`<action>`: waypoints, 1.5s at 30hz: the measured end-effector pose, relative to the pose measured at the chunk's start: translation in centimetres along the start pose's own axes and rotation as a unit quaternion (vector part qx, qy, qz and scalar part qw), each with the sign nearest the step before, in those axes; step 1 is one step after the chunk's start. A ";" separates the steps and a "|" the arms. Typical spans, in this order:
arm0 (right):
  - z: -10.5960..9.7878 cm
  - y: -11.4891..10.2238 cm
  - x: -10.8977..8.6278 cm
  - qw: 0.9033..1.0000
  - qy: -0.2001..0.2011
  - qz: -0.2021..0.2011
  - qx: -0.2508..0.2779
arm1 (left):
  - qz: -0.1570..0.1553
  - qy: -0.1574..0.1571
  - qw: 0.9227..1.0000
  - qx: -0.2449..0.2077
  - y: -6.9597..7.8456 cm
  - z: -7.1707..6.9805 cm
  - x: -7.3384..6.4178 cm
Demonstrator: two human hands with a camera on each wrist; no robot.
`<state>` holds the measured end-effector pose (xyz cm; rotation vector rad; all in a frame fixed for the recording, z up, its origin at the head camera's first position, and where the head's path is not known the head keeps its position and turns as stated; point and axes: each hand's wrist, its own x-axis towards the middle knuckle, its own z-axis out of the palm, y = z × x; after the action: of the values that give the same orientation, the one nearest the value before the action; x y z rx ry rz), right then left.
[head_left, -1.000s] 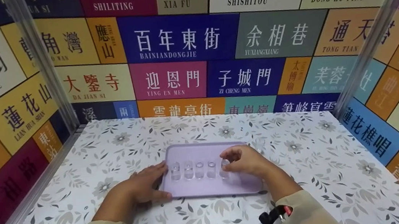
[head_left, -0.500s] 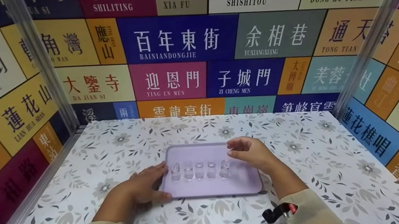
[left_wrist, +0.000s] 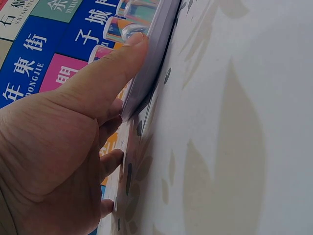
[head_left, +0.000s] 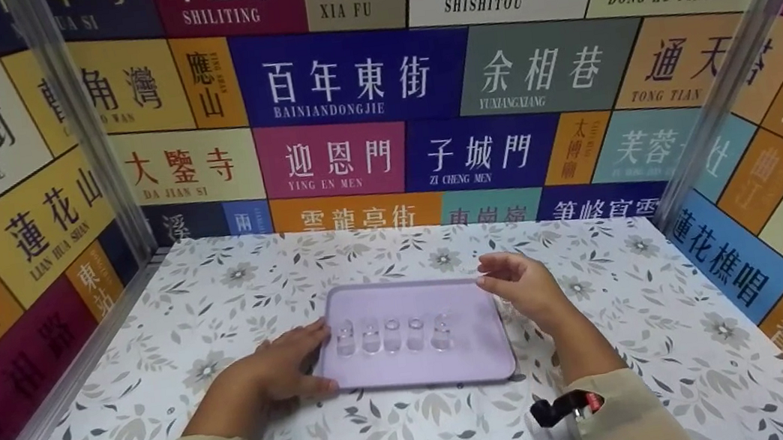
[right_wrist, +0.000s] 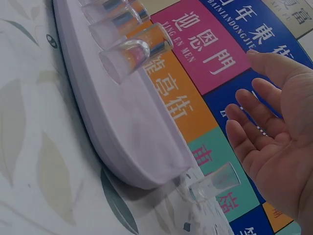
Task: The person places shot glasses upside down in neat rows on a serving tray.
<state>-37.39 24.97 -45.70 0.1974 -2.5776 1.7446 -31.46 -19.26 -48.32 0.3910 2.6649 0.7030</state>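
Several small clear shot glasses (head_left: 392, 336) stand upright in a row on a lilac tray (head_left: 416, 374). The right-end glass (right_wrist: 117, 63) shows large in the right wrist view. My left hand (head_left: 282, 367) rests at the tray's left edge, fingers spread; in the left wrist view its thumb (left_wrist: 115, 66) touches the tray side. My right hand (head_left: 525, 289) is raised by the tray's far right corner, fingers loosely bent, holding nothing. Another clear shot glass (right_wrist: 215, 183) stands on the table just outside the tray in the right wrist view; in the head view it is hard to make out.
A white leaf-and-flower cloth (head_left: 243, 300) covers the table around the tray. Panels with coloured place-name signs (head_left: 350, 78) rise behind and at both sides. Clear corner posts (head_left: 90, 146) stand at the table's back corners. The tray's right part (head_left: 479, 337) holds no glass.
My right hand has let go of the right-end shot glass and moved right and away, to beyond the tray's right edge. That glass stays standing. The left hand has not moved.
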 end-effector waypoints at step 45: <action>-3.4 5.7 2.0 0.995 0.020 0.095 -0.020 | -0.010 -0.010 1.000 0.017 0.0 -0.2 0.1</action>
<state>-40.25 29.99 -49.54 -0.0848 -2.6782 1.7298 -31.63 -19.26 -48.21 0.3772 2.6617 0.6450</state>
